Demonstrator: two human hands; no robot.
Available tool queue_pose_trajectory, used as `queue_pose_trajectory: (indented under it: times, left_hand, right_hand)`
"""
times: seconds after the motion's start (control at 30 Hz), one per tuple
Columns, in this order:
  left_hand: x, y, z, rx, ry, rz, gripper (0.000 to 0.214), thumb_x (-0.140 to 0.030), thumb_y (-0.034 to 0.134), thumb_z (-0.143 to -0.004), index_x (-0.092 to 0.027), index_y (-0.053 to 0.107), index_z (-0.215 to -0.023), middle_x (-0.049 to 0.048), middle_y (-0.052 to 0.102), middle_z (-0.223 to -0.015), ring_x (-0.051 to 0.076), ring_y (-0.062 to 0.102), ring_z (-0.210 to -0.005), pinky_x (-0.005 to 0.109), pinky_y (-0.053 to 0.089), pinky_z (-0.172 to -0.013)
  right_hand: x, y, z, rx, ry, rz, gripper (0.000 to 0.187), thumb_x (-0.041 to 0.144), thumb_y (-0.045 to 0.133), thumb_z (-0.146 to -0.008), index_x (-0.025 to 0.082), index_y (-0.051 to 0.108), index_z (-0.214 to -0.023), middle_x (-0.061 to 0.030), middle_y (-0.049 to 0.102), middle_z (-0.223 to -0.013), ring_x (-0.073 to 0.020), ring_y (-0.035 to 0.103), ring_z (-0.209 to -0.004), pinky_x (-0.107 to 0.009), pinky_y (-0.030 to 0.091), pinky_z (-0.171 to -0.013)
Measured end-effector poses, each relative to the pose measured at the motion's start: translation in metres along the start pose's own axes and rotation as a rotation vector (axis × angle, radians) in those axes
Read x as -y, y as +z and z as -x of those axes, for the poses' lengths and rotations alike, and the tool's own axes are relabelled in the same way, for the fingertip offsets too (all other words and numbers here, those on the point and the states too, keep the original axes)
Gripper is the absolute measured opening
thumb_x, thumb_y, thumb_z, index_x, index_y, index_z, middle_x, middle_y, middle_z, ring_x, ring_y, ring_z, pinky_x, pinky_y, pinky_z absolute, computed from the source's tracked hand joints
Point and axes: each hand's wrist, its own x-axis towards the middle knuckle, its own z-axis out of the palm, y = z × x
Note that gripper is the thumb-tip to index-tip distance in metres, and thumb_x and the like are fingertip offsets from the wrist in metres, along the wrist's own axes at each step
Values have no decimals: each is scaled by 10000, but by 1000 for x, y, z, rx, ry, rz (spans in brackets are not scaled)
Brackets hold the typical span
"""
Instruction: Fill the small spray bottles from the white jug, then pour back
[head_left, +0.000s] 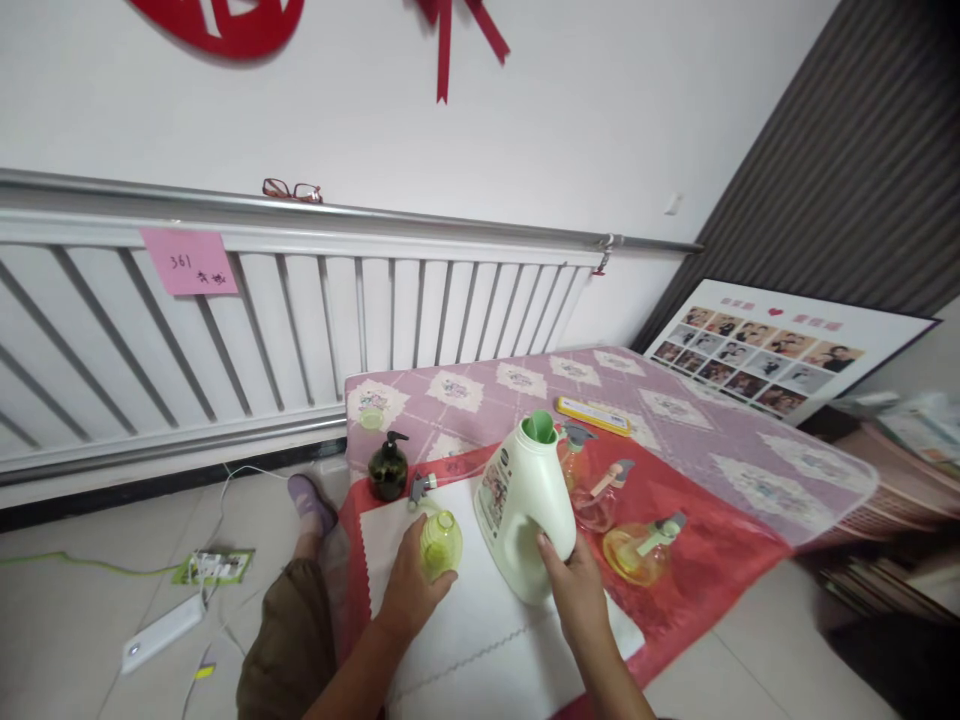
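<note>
While both hands [412, 590] hold bottles [517, 510], a pink note [189, 275] shows "361".

white wall [585, 130] | radiator [341, 310] under grey pipe [450, 220] | tiled floor [75, 610] | dark ribbed panel [847, 170]

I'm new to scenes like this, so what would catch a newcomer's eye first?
Probably the big pale-green jug, gripped by the right hand near mid-view. Left of it, the left hand holds a yellow-green bottle over a white cloth. At top left, a red cutout decoration stands out on the white wall.
</note>
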Motion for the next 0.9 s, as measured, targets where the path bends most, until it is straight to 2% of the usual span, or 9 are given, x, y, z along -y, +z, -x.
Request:
queue_pose_trajectory:
  times: [0.13,0.23,0.33,0.47,0.63,0.77,0.9]
  left_hand:
    - [-3,-2,-1,24,-28,-6,851,-268,681,-665,-149,283,-1408,166,403,-1464,301,372,-1373,467,292,-1153]
    - [-6,-3,-1,42,-44,-10,868,-265,679,-662,-140,269,-1417,170,389,-1475,296,362,-1380,451,278,-1161]
    - [-9,-5,-1,57,-51,-13,904,-257,687,-648,-151,248,-1431,163,374,-1488,297,348,-1388,450,275,-1162]
    - [-12,-6,0,56,-12,-27,928,-228,684,-634,-165,234,-1443,153,376,-1487,303,347,-1387,460,283,-1158]
    - [-10,-4,0,24,22,-22,903,-181,647,-651,-170,217,-1444,155,384,-1477,294,368,-1374,466,308,-1147]
    - [-7,-1,0,-63,3,6,876,-166,639,-656,-161,230,-1431,156,397,-1460,287,373,-1370,456,323,-1141]
    - [-6,0,0,-92,2,13,852,-157,638,-660,-175,250,-1418,147,403,-1445,285,378,-1360,474,318,-1140]
  right_hand:
    - [12,-5,-11,64,0,52,555,551,671,-670,162,626,-1062,-93,729,-989,-276,665,-895,-364,518,-778]
    - [34,-17,-17,119,-5,103,548,549,652,-679,166,625,-1069,-87,730,-960,-272,670,-836,-353,525,-705]
    - [64,-33,-21,167,-34,210,473,533,641,-683,177,655,-993,-45,717,-781,-241,651,-699,-320,502,-604]
    - [106,-54,-27,270,-78,332,425,522,633,-695,178,670,-943,19,619,-559,-194,581,-553,-288,450,-520]
    - [142,-72,-37,443,-73,430,404,549,660,-659,197,679,-856,-24,695,-706,-199,609,-597,-281,471,-520]
    - [155,-79,-41,624,-40,503,422,573,649,-702,207,691,-908,-44,732,-825,-233,661,-696,-284,501,-552]
    - [166,-79,-40,754,-41,574,405,576,625,-735,225,707,-920,-55,744,-897,-258,680,-792,-284,516,-578]
